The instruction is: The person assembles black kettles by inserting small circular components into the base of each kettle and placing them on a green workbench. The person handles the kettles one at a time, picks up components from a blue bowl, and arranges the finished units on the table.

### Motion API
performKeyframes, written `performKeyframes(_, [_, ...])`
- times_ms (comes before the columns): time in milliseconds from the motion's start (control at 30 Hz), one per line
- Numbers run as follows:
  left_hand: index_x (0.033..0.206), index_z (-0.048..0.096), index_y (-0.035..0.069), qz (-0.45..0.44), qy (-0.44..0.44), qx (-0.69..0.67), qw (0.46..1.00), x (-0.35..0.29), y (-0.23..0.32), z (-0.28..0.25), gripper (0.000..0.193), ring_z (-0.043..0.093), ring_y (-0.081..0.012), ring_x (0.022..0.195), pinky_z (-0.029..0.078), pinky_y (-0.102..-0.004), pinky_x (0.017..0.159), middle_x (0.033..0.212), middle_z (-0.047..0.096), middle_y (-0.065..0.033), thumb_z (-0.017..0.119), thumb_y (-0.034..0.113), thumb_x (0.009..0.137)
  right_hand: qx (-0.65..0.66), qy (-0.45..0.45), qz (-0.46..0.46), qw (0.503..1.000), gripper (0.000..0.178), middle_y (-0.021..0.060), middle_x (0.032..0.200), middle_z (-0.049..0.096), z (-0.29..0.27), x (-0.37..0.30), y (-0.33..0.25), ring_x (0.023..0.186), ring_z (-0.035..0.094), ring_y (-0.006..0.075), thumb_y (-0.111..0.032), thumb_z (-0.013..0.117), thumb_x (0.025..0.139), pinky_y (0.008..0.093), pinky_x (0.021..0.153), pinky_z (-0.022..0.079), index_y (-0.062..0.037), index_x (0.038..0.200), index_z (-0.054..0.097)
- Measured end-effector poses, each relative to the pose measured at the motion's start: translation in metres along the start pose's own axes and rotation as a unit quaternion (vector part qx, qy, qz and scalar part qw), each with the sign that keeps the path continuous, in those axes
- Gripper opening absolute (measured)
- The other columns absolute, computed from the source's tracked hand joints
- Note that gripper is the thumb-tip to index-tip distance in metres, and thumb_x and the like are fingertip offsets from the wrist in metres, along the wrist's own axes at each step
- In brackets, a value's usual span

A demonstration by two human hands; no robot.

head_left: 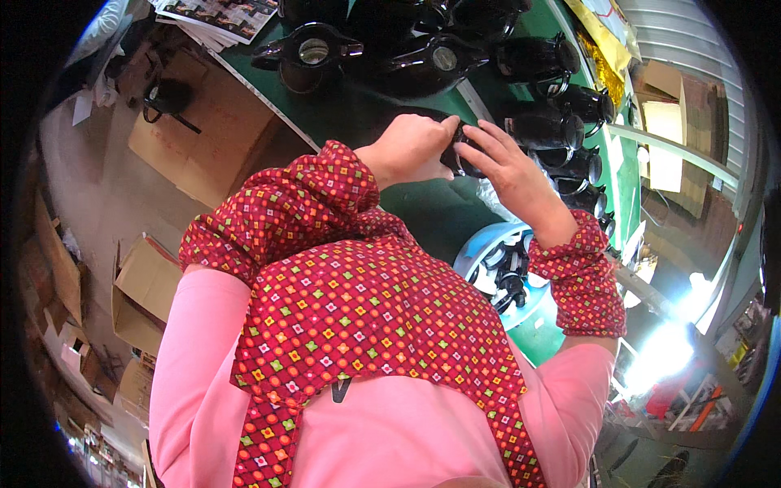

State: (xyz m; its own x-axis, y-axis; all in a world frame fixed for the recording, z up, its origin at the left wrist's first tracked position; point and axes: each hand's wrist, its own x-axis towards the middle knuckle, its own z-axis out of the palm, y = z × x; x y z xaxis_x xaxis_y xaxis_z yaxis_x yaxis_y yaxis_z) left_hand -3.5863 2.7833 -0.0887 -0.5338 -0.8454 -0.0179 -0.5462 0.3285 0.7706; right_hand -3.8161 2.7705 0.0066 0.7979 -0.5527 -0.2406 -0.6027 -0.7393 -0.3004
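My left hand (413, 148) grips one side of a glossy black pot (460, 151) at the middle of the green table. From the other side my right hand (512, 172) rests its bent fingers and thumb on the same pot. The fingers hide much of it, so its full shape does not show. Beyond my hands stand black pots with spouts and handles, among them one pot (303, 55) at the back left and another pot (431, 65) beside it. Several similar black pots, such as this one (543, 128), line the right side.
A light blue basin (468, 259) holding black and white small parts sits near my right forearm. Printed sheets (224, 16) lie at the table's far left corner. Cardboard boxes (191, 130) stand left of the green table (415, 207). A bright light glares at lower right.
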Motion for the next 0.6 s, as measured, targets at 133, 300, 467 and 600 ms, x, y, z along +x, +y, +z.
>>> performKeyframes(133, [0.138,0.057,-0.007,0.007,-0.013,-0.018,1.000,0.009,0.008,0.000,0.086,0.076,-0.0405,0.085,0.061,-0.0465,0.072,0.090,0.076,-0.0233,0.091,0.036,0.072,-0.028,-0.005,-0.014,1.000,0.065,0.0098,0.158,0.055,-0.007,-0.006,0.012,0.149,0.048,0.0347,0.009,0.065,0.085,0.0440,0.119,0.049,-0.0166,0.144,0.065])
performKeyframes(300, [0.132,0.057,-0.006,0.014,-0.030,-0.036,0.999,0.012,0.011,0.006,0.079,0.076,-0.0416,0.083,0.060,-0.0477,0.070,0.087,0.075,-0.0232,0.092,0.033,0.072,-0.022,-0.050,0.045,0.997,0.071,0.0093,0.164,0.047,-0.016,-0.010,-0.005,0.148,0.045,0.0384,-0.004,0.078,0.082,0.0487,0.123,0.045,-0.0245,0.148,0.063])
performKeyframes(467, [0.131,0.056,-0.006,0.034,0.023,-0.022,0.999,0.017,0.014,0.008,0.079,0.076,-0.0416,0.081,0.060,-0.0483,0.069,0.087,0.075,-0.0230,0.092,0.034,0.073,0.084,0.026,0.154,0.984,0.079,0.0199,0.167,0.040,-0.013,-0.022,-0.018,0.147,0.043,0.0454,-0.032,0.086,0.085,0.0542,0.120,0.042,-0.0265,0.158,0.054])
performKeyframes(600, [0.136,0.056,-0.011,0.044,-0.010,-0.014,0.999,0.019,0.014,0.007,0.086,0.076,-0.0402,0.082,0.060,-0.0453,0.070,0.087,0.075,-0.0237,0.091,0.036,0.073,0.094,0.026,0.252,0.963,0.085,0.0239,0.147,0.056,0.000,-0.024,-0.014,0.133,0.056,0.0442,-0.037,0.086,0.086,0.0503,0.114,0.046,-0.0142,0.159,0.049])
